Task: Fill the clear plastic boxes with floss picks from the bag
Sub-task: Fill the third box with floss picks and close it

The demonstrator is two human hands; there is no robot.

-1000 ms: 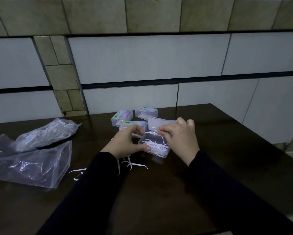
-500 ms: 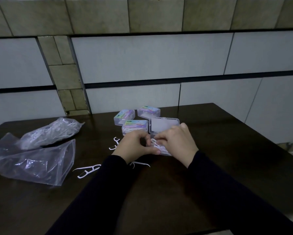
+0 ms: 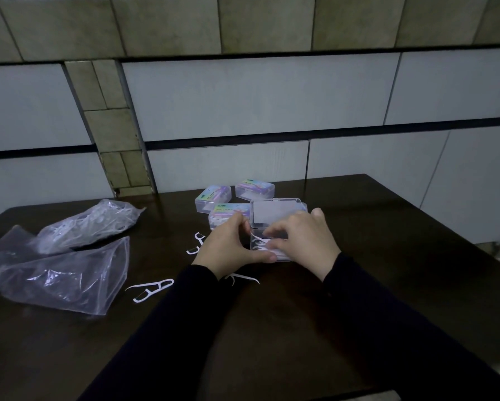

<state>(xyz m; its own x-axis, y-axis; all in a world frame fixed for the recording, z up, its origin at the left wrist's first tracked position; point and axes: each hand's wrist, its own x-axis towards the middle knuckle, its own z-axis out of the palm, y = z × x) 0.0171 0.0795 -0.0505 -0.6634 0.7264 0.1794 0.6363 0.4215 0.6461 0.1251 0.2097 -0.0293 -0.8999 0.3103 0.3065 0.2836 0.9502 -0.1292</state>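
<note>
An open clear plastic box [image 3: 262, 243] with white floss picks inside sits on the dark table, its lid [image 3: 275, 212] tilted back. My left hand [image 3: 228, 250] grips the box's left and front side, thumb along the front. My right hand [image 3: 304, 241] rests over the box's right half, fingers pressing on the picks inside. Three closed, labelled boxes [image 3: 214, 195] [image 3: 254, 190] [image 3: 228, 214] stand just behind. A clear bag holding floss picks [image 3: 89, 224] lies at the far left. Loose picks [image 3: 153, 287] [image 3: 196, 244] lie on the table near my left arm.
A second, flat clear bag [image 3: 60, 276] lies in front of the filled one at the left. The dark table [image 3: 402, 285] ends at a tiled wall behind and drops off on the right.
The box has been lowered onto the table and its lid has swung further back. My right hand has moved from the lid down onto the picks in the box.
</note>
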